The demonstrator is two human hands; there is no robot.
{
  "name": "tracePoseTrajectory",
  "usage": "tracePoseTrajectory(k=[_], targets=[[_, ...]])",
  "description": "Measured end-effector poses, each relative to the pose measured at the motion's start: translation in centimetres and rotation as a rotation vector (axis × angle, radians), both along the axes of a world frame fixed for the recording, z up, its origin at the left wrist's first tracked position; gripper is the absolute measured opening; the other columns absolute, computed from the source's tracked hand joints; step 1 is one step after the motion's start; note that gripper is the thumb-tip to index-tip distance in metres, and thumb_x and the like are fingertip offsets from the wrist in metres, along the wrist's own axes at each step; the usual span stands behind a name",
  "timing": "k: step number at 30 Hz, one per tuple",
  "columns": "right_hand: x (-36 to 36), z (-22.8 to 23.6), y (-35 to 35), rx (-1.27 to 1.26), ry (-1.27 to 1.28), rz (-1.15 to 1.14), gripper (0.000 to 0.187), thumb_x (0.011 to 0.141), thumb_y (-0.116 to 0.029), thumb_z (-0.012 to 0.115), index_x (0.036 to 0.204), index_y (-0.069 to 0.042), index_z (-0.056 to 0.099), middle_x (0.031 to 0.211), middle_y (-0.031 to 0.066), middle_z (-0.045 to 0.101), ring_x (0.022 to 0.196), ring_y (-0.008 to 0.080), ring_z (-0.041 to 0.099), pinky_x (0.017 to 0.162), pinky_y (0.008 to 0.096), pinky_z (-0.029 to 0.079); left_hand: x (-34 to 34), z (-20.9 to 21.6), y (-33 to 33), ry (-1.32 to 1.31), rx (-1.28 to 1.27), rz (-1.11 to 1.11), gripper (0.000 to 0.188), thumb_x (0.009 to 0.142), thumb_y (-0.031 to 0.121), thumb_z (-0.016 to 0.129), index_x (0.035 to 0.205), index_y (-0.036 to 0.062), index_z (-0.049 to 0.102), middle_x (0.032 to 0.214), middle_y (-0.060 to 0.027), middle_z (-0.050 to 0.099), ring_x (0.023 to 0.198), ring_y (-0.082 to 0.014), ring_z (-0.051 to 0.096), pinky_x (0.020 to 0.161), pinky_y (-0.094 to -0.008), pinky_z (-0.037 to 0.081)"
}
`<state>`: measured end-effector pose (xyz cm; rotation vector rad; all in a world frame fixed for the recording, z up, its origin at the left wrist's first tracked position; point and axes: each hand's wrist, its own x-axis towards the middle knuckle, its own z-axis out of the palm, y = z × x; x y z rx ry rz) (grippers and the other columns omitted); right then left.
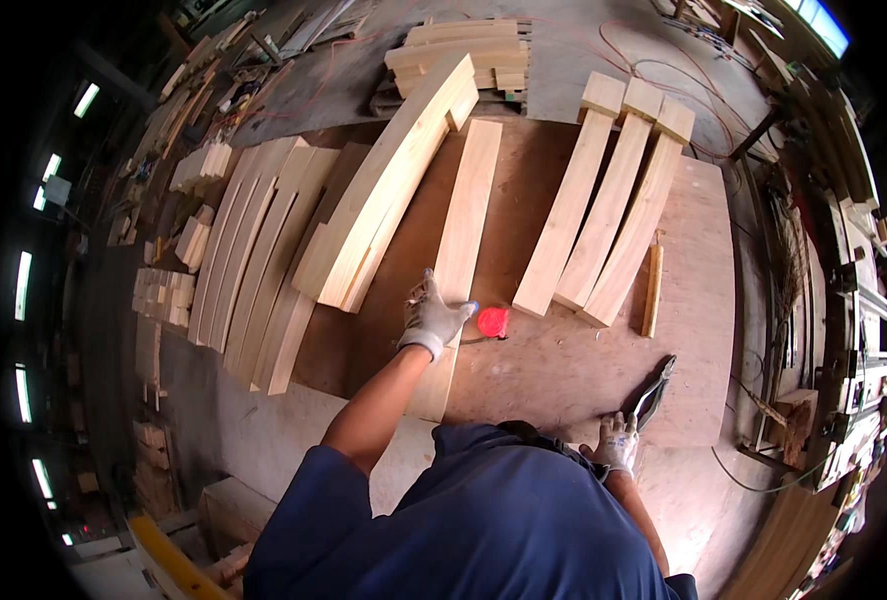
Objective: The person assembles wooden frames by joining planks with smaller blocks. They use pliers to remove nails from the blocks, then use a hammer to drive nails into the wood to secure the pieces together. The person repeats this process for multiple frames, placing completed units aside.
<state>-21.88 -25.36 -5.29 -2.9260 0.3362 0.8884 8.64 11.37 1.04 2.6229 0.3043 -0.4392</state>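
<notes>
My left hand (431, 315), in a pale work glove, spans a long light wooden board (468, 205) that lies lengthwise before me. Its fingers reach the board's left edge and the thumb crosses to the right one. A round red tape measure (492, 321) rests just right of that thumb. Lower right, my gloved right hand (615, 443) has its fingers closed at the near end of a long dark tool with a shiny edge (653, 393); its kind is unclear. Part of that grip is hidden.
Three timbers with end blocks (591, 215) lie right of the board, beside a yellowish wooden stick (653, 288). Thick stacked timbers (388, 200) and several more beams (253, 240) are on the left. Beyond the brown worktable (698, 300) stands another wood stack (458, 52).
</notes>
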Motion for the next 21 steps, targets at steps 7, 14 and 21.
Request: tracePoseTrajectory(k=[7, 14, 21], targets=[[0.9, 2.1, 1.1, 0.009, 0.060, -0.068, 0.098, 0.082, -0.060, 0.077, 0.160, -0.006, 0.053, 0.170, 0.0205, 0.043, 0.163, 0.0491, 0.021, 0.129, 0.0583, 0.029, 5.2, -1.4, -3.9, -0.018, 0.079, 0.152, 0.121, 0.077, 0.049, 0.093, 0.166, -0.0030, 0.028, 0.162, -0.0323, 0.049, 0.148, -0.0441, 0.053, 0.121, -0.0467, 0.047], [0.3, 0.6, 0.8, -0.018, 0.042, -0.032, 0.104, 0.079, -0.068, 0.078, 0.160, -0.007, 0.053, 0.173, 0.0202, 0.040, 0.163, 0.0500, 0.023, 0.127, 0.0605, 0.031, 5.7, -0.5, 0.4, -0.081, -0.428, 0.216, 0.074, 0.069, 0.028, 0.099, 0.125, -0.0077, 0.066, 0.119, -0.0268, 0.077, 0.106, -0.0352, 0.078, 0.093, -0.0416, 0.063], [-0.4, -0.9, 0.3, 0.020, -0.053, -0.061, 0.095, 0.078, -0.066, 0.081, 0.152, -0.009, 0.062, 0.166, 0.0203, 0.047, 0.161, 0.0504, 0.026, 0.125, 0.0617, 0.034, 1.9, 1.3, 2.5, -0.086, -1.015, 0.213, 0.051, 0.079, 0.011, 0.092, 0.123, -0.0042, 0.070, 0.110, -0.0122, 0.078, 0.091, -0.0193, 0.076, 0.081, -0.0344, 0.065]])
